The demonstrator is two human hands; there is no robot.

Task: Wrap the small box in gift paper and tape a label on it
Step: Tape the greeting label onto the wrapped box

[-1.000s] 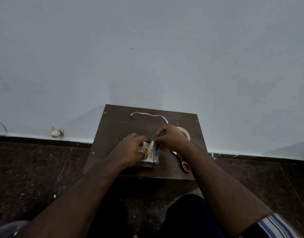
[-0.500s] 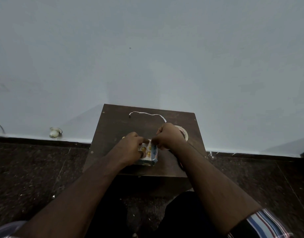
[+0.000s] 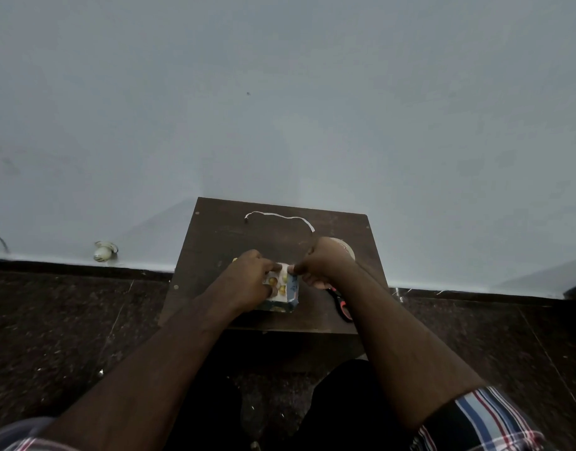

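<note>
Near the tabletop's (image 3: pixel 215 242) front edge: box (image 3: pixel 281 292), mostly clad in patterned paper. Left hand (image 3: pixel 251 276) curled over its left side, gripping; right hand (image 3: pixel 322 263) pinching the paper at its top right edge. Likely mid-fold, closing a flap; next calls for tape while holding the fold down. Behind the box: white strip (image 3: pixel 280 218), possibly the label. Right of it: tape roll (image 3: pixel 347 252) behind the right hand, scissors (image 3: pixel 343 307) under the forearm, awkward to reach.
</note>
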